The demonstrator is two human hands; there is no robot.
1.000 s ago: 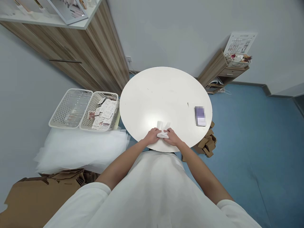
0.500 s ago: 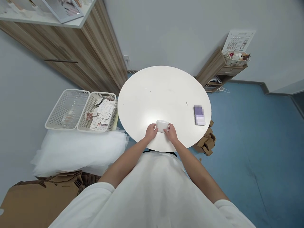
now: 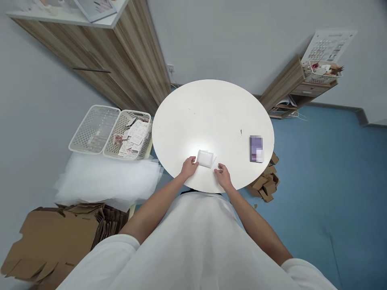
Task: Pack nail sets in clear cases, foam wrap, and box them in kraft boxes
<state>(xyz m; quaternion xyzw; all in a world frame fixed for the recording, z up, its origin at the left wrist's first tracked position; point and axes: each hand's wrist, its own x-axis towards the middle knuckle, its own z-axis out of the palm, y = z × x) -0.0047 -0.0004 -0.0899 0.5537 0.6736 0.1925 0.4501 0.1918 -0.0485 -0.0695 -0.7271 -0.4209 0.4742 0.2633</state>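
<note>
A small flat packet in white, translucent wrapping (image 3: pixel 205 158) lies near the front edge of the white oval table (image 3: pixel 223 108). Its wrapping has a loose flap on the right side. My left hand (image 3: pixel 188 167) is at the packet's left edge, thumb tip at the corner, with thumb and fingers apart. To the right of the packet, my right hand (image 3: pixel 223 176) hovers a little away from it, fingers curved and apart, holding nothing. What is inside the wrapping cannot be made out.
A purple and white item, blurred (image 3: pixel 256 148), lies at the table's right side. Left of the table are a basket of printed cards (image 3: pixel 112 152), a basket of clear packs (image 3: pixel 87 151), white foam sheets (image 3: pixel 105 177) and flattened cartons (image 3: pixel 60 233). Small cardboard boxes (image 3: pixel 266 186) lie on the right.
My right hand has let go of the packet and moved right and down. The packet has turned slightly, and its right flap has come loose. The camera view has shifted.
</note>
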